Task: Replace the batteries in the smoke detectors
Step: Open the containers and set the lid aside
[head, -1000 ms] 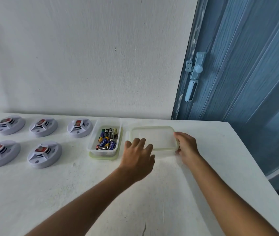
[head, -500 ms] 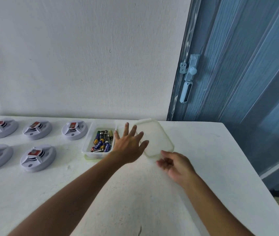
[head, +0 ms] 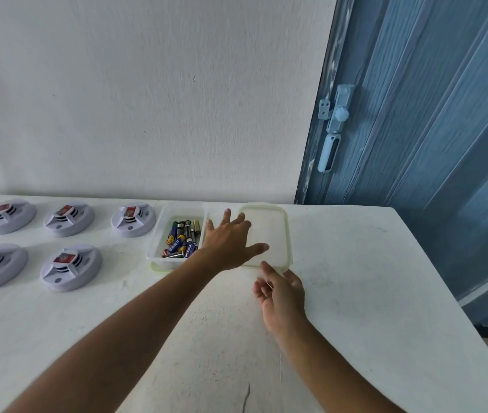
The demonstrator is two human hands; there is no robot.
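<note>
The left hand (head: 231, 242) spreads flat over the lid (head: 269, 234) beside the battery box (head: 177, 234) (5 smoke detectors (head: 71, 268) sit left), while the right hand (head: 281, 293) hangs loosely curled, holding nothing.

Five detectors lie at the table's (head: 356, 293) left: three (head: 70, 219) along the back edge, two (head: 71, 267) before them. Right of these stands a box (head: 159, 234) holding batteries (head: 181, 238); a lid (head: 269, 234) lies flat just beside it, right, near the back edge.
</note>
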